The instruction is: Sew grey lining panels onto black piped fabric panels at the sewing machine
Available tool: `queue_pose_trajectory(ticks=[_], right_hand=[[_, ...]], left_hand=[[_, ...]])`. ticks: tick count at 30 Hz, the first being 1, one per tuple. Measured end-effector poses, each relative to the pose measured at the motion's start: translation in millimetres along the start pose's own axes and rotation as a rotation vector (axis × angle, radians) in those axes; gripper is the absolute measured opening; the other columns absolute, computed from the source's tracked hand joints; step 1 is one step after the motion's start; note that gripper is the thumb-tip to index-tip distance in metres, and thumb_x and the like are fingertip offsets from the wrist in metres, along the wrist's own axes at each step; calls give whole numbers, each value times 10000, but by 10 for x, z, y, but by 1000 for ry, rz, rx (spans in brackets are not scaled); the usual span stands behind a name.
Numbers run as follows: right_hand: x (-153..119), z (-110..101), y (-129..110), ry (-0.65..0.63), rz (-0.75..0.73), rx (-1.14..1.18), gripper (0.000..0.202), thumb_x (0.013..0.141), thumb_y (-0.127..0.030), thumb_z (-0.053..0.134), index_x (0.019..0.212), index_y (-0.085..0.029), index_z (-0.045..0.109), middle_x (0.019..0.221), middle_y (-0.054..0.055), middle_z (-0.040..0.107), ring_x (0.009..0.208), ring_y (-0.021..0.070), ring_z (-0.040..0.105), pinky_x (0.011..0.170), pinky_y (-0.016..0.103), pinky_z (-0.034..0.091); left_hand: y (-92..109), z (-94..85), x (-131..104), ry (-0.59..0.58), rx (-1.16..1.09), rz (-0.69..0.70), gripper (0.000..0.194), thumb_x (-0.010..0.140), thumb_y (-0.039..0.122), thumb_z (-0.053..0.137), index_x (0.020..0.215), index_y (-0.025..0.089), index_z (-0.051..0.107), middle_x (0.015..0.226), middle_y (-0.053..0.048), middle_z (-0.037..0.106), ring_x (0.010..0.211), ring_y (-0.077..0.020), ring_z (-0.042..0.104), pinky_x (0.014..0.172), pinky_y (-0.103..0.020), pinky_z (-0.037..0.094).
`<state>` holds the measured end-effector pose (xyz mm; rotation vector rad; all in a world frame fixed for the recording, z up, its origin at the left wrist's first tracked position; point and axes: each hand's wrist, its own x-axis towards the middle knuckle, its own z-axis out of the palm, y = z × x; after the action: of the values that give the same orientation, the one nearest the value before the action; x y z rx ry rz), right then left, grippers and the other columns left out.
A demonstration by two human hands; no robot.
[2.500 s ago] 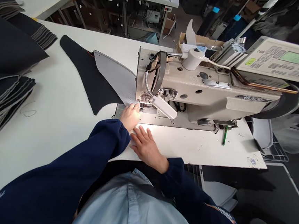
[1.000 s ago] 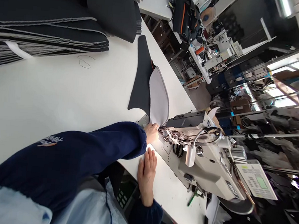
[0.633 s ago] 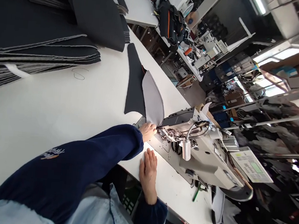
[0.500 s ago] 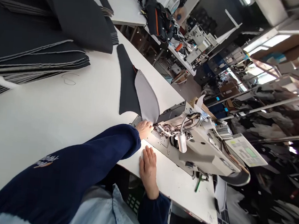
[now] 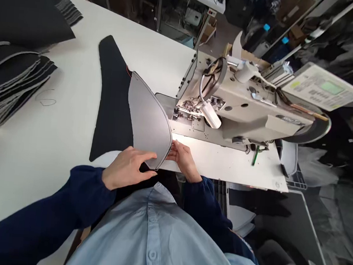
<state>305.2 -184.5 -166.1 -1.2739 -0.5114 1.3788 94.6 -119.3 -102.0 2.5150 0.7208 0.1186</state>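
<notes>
A light grey fabric panel (image 5: 147, 113) with a dark edge and rounded end lies over a black fabric piece (image 5: 112, 102) on the white table. My left hand (image 5: 131, 167) is at the panel's near end, index finger on its grey face and thumb spread away, just off the near edge. At the panel's right edge, my right hand (image 5: 184, 160) holds the rim, its fingertips partly hidden by the panel. The sewing machine's needle area (image 5: 188, 113) is just to the right of the panel, with the two apart.
The sewing machine (image 5: 252, 110) fills the right of the white table (image 5: 68, 127), its control panel (image 5: 325, 88) above. Stacks of black fabric pieces (image 5: 11, 81) lie at left, near a loose thread (image 5: 48, 100). A green-handled tool (image 5: 255, 156) hangs by the machine.
The grey panel and black piece have come away from the needle area toward me. My left hand has moved back to the near end; my right hand has gone from the tabletop to the panel's edge.
</notes>
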Motion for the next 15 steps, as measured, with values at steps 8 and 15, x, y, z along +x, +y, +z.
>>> queue_pose_trajectory(ticks=[8,15], right_hand=[[-50,35,24,18,7,-61,391,728,-543,703,857,-179,643,862,38,649,673,141,651,633,302,581],[-76,131,-67,7,-62,-62,508,790,-627,612,1071,-205,601,1074,78,625,791,176,670,644,317,587]], left_hand=[[78,274,69,155,10,5,271,904,199,399,794,163,644,741,-31,624,715,-168,569,717,-316,379],[-115,106,8,153,-905,-436,274,860,391,525,716,162,567,657,29,517,628,-108,463,594,-221,357]])
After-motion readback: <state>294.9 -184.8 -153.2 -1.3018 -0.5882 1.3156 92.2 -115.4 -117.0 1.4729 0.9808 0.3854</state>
